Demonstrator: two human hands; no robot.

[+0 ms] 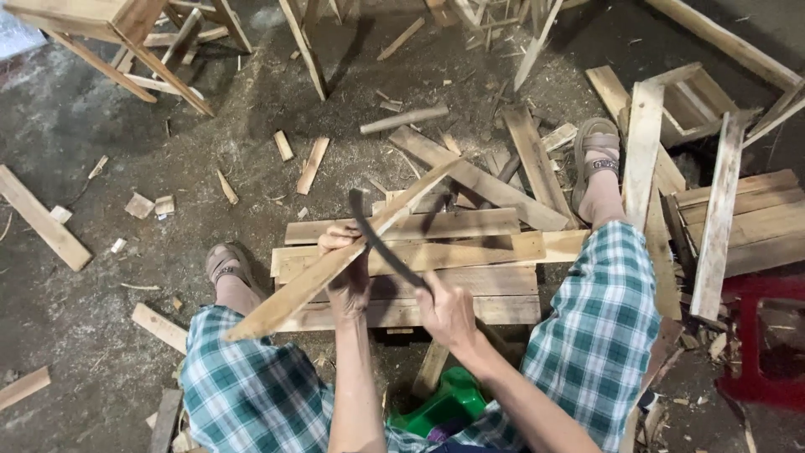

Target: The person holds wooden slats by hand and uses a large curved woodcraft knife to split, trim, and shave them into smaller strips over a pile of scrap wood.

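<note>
The slat (335, 268) lies at a slant across the person's lap, from near the left knee up toward the middle of the floor, above a low pallet (470, 252) of pale boards. The left hand (345, 273) is closed around the slat near its middle and keeps it steady. The right hand (446, 312) is closed around the handle of a dark curved blade (381, 243), and the blade's edge meets the slat just above the left hand's grip (the exact contact point is hard to see).

The step in hand seems to be the shaving or splitting of the slat's edge with the blade. As I judge it, the next stroke needs a firm hold on the slat and a path of the blade that goes away from the left fingers, because they are very near to the edge.

Around are sandals (597, 147) on both feet, a green stool (440, 407) under the person, a red stool (767, 335) at the right, and many offcuts (312, 165) on the grey floor (75, 310).
</note>
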